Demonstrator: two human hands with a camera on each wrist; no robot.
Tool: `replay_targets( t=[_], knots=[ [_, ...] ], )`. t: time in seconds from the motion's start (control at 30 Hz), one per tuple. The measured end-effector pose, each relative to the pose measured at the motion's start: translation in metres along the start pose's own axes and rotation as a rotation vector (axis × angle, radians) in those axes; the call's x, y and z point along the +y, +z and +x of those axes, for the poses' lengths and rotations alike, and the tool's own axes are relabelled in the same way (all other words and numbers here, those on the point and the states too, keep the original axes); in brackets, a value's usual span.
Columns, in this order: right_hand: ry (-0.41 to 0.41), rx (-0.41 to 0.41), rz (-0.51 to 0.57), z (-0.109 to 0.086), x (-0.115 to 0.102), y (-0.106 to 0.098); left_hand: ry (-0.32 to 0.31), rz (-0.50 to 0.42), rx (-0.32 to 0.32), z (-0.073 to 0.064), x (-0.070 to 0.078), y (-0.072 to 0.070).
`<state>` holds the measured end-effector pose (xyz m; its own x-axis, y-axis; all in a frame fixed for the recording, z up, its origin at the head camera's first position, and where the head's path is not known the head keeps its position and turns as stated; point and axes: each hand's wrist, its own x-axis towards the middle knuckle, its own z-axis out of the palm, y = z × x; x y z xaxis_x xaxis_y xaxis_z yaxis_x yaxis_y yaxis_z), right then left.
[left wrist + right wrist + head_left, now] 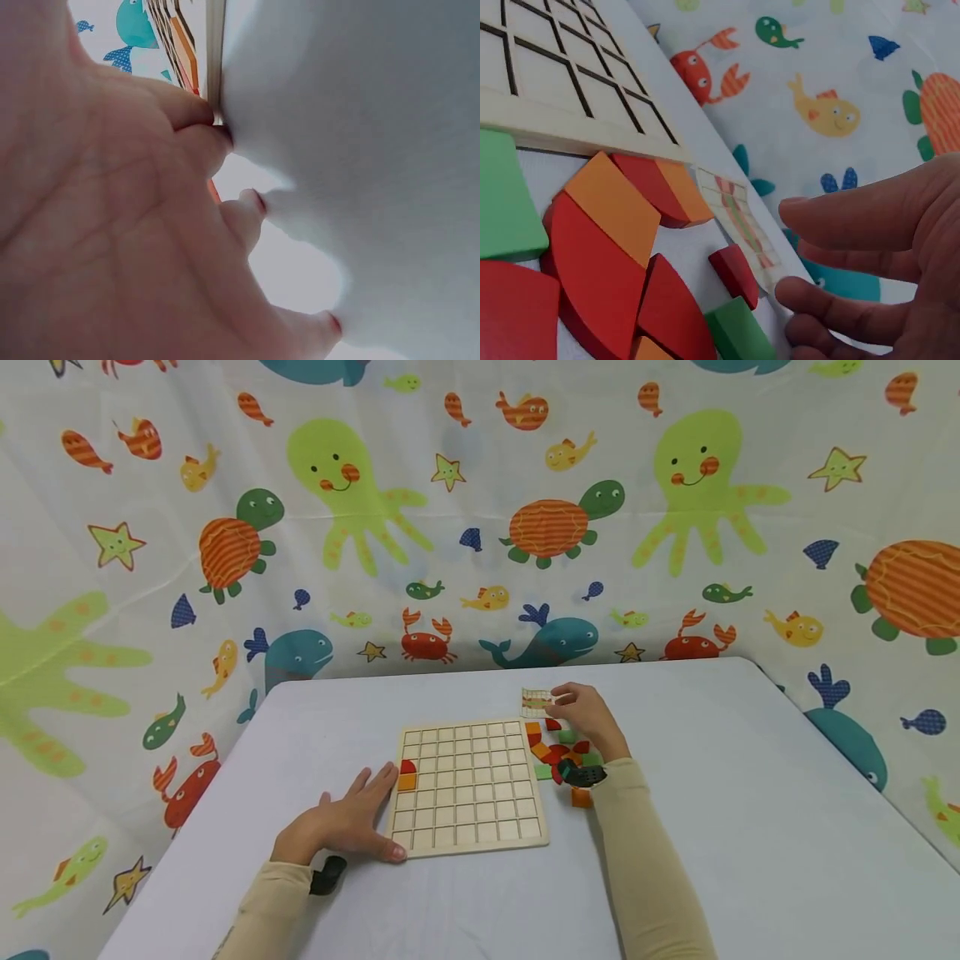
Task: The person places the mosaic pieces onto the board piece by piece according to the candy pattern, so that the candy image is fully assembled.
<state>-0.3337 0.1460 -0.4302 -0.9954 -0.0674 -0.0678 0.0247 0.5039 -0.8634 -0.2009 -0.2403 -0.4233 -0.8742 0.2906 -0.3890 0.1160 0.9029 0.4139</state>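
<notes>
A wooden grid board (pixel 476 791) lies on the table. At its left edge my left hand (pixel 347 822) rests with fingers spread, thumb at the near corner. On the board's left column sit a red quarter-round block (pixel 407 767) and, just below it, an orange block (pixel 407 782). My right hand (pixel 588 717) hovers at a small printed pattern card (pixel 534 702) behind the board's far right corner. In the right wrist view its thumb and fingers are apart, nothing between them, fingertips close to the card's edge.
Loose red, orange and green blocks lie along the board's right side, among them a green block (pixel 739 328) and a red quarter-round block (pixel 733 274). One orange block (pixel 581 797) lies nearer me, beside the right forearm. A sea-animal curtain (pixel 465 485) hangs behind the table.
</notes>
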Motion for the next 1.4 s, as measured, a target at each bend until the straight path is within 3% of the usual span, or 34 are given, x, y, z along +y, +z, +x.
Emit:
replay_targets(
  t=[0.23, 0.47, 0.7, 0.87, 1.07, 1.4],
  knots=[
    [0.129, -0.014, -0.138, 0.003, 0.002, 0.007, -0.014, 0.022, 0.002, -0.006, 0.003, -0.004],
    [0.054, 0.009, -0.407, 0.004, -0.001, 0.013, 0.002, 0.042, 0.006, -0.006, 0.004, -0.005],
    [0.033, -0.016, -0.443, 0.003, -0.001, 0.012, 0.012, 0.033, -0.005, -0.005, 0.002, -0.004],
    [0.005, -0.046, -0.279, 0.001, 0.005, 0.007, 0.01, 0.023, -0.011, -0.005, 0.0, -0.002],
    [-0.066, -0.011, -0.031, -0.001, 0.013, 0.0, 0.007, 0.019, -0.017, -0.003, 0.0, -0.002],
    [-0.075, -0.09, 0.155, -0.004, 0.009, 0.001, 0.013, 0.022, -0.015, -0.005, 0.0, -0.002]
  ],
)
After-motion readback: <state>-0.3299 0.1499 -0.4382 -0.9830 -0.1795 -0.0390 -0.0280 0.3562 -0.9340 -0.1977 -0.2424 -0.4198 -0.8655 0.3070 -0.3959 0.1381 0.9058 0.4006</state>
